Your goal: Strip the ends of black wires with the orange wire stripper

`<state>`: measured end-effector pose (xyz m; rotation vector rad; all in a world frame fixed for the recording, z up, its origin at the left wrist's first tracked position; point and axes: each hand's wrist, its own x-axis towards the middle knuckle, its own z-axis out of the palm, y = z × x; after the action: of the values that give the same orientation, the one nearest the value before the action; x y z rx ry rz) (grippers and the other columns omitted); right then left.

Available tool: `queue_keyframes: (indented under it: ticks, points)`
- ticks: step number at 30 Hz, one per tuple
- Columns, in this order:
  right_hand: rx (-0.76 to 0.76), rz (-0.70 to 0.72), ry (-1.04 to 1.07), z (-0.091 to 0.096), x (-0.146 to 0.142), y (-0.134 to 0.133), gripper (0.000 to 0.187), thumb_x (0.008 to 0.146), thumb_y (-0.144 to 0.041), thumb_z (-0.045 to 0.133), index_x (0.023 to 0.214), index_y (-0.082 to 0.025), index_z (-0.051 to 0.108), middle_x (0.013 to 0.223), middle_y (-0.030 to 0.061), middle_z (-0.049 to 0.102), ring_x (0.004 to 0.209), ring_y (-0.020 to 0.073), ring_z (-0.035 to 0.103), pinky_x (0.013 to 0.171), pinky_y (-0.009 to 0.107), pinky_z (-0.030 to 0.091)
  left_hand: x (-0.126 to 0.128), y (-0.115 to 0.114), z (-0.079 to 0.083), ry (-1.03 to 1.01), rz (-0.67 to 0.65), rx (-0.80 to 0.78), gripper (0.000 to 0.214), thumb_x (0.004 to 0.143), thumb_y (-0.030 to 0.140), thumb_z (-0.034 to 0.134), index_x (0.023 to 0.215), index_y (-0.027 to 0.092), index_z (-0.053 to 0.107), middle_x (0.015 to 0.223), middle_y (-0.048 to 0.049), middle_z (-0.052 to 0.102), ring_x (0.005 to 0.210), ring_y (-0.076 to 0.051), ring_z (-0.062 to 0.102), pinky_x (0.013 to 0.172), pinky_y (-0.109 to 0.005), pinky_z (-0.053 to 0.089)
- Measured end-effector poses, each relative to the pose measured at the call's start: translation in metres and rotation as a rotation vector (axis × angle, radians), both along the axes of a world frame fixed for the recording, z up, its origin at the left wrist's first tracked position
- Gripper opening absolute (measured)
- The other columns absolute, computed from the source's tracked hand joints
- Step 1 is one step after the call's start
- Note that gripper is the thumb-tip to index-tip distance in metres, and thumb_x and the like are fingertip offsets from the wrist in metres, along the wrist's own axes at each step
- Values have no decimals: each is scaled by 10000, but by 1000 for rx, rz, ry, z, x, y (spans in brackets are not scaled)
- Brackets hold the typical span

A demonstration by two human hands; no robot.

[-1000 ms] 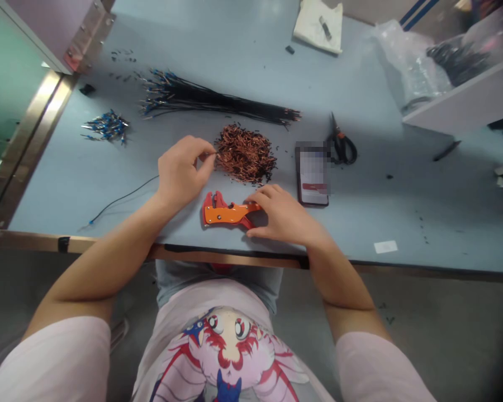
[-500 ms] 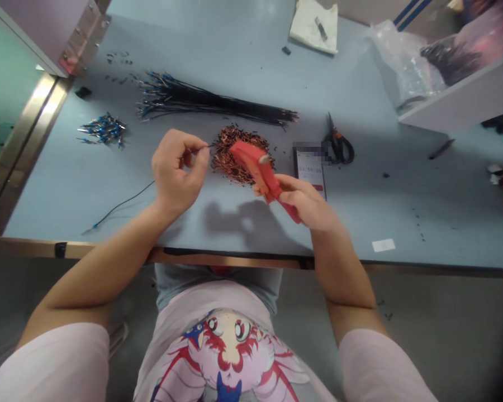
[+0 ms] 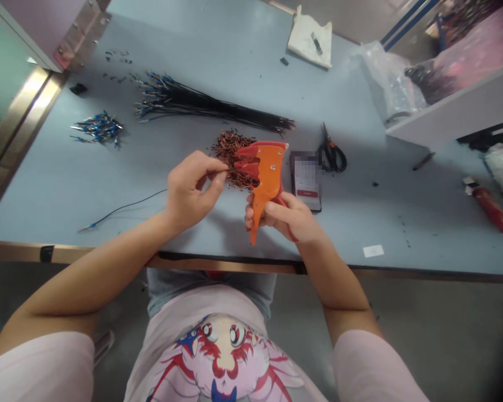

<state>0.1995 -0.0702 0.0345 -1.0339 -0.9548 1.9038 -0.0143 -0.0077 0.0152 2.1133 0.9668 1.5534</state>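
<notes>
My left hand pinches a thin black wire near one end. The wire trails left across the table to a blue-collared metal terminal. Wrapped round the handles of an orange and red wire stripper is my right hand. The stripper's jaws point left, and the wire's short end reaches to them; whether the jaws grip it I cannot tell. Behind the jaws lies a heap of copper-coloured and black wire scraps, partly hidden by the tool. A bundle of black wires with blue-collared ends rests farther back.
Loose blue and silver terminals are piled at the left. Right of the stripper lie a phone and black-handled scissors. A red-handled tool is at the far right, near a shelf holding plastic bags.
The stripper has turned so its orange side faces up and its jaws point left. My left hand has moved right and slightly nearer me, bringing the wire's end to the jaws.
</notes>
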Motion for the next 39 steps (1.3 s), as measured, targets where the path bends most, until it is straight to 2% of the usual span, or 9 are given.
queue_keyframes:
  ticks: [7,11,16,29,39]
  points:
    - [3,50,29,0,-2,-1,422,819,-448,790,1052,-137,628,872,54,689,745,188,712,631,327,629,1,0,-1,-63,-41,3,69,867,121,621,849,185,639,712,24,578,549,-64,423,503,-206,345]
    - [0,56,21,-1,-1,0,417,842,-462,764,1058,-133,629,886,67,693,774,198,718,643,330,630,2,0,-4,-99,-49,-17,69,876,122,602,860,187,620,732,21,572,567,-68,453,519,-203,378]
    - [10,69,36,-2,1,-1,411,852,-466,759,1046,-125,637,882,68,695,770,204,729,630,334,635,2,2,-5,-130,-16,-44,75,882,124,591,857,191,614,735,17,567,605,-82,487,539,-213,396]
    - [43,108,-28,3,-1,-2,452,847,-501,753,1050,-117,624,879,84,692,748,204,714,578,328,630,-3,6,-1,19,36,111,89,890,152,615,824,192,659,657,21,562,559,-97,453,558,-266,390]
    - [100,99,-53,1,-1,-1,371,892,-472,716,985,-128,610,779,43,668,640,162,680,499,279,591,-3,7,0,2,19,163,109,836,90,625,805,189,659,666,22,596,563,-95,477,546,-247,395]
